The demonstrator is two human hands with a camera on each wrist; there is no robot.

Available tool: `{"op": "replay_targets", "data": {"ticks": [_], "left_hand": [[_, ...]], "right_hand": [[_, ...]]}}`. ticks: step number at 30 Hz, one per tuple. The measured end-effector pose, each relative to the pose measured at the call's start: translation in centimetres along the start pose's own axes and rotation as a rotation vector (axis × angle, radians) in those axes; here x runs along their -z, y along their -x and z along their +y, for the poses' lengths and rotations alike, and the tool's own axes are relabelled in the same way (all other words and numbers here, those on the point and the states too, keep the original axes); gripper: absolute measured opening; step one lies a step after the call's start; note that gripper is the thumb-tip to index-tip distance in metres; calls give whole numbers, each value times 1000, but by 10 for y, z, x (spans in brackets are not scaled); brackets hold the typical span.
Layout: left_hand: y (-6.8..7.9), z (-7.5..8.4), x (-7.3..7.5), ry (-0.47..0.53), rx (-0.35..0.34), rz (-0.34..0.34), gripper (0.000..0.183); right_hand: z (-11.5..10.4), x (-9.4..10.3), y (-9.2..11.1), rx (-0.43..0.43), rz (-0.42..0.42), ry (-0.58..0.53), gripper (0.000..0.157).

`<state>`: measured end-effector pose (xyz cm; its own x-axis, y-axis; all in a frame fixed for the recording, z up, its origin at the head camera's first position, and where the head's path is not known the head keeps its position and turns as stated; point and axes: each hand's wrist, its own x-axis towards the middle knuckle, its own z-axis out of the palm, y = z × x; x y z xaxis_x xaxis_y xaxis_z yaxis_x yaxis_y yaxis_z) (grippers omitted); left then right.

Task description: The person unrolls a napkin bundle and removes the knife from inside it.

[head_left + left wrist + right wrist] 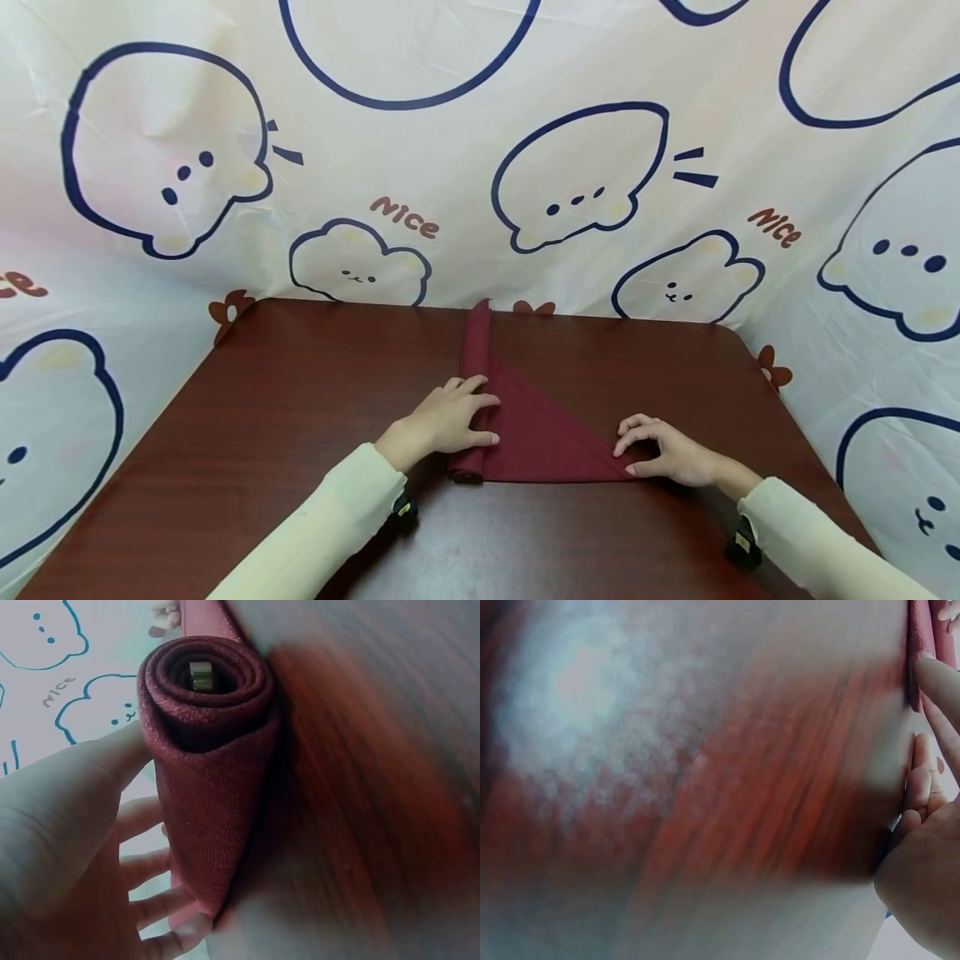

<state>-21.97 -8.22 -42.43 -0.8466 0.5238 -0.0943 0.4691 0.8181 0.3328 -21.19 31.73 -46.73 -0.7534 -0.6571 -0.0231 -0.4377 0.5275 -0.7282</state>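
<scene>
A dark red cloth (543,433) lies on the table, its left side wound into a long roll (474,358) and its right side flat, tapering to a corner. My left hand (453,417) rests on the roll with fingers spread across it. In the left wrist view, the thumb and fingers lie along the side of the roll (206,802), whose end shows spiral layers around a small brass-coloured piece (201,676). At the flat corner on the right, my right hand (671,454) touches the cloth with thumb and fingertips, fingers slightly bent and apart.
The brown wooden table (300,400) extends to both sides of the cloth. A white sheet (465,167) printed with blue cartoon outlines hangs behind the table and along its sides. Dark wrist devices sit under both sleeves.
</scene>
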Motion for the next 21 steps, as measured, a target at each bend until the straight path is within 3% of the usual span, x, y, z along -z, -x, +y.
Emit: {"op": "replay_targets", "data": {"ticks": [4,21], "left_hand": [[0,-2,-2,-32,19,-16,58],[3,-8,4,-9,59,-86,71]], "right_hand": [[0,-1,2,3,8,6,15],[0,0,4,11,22,8,15]]}}
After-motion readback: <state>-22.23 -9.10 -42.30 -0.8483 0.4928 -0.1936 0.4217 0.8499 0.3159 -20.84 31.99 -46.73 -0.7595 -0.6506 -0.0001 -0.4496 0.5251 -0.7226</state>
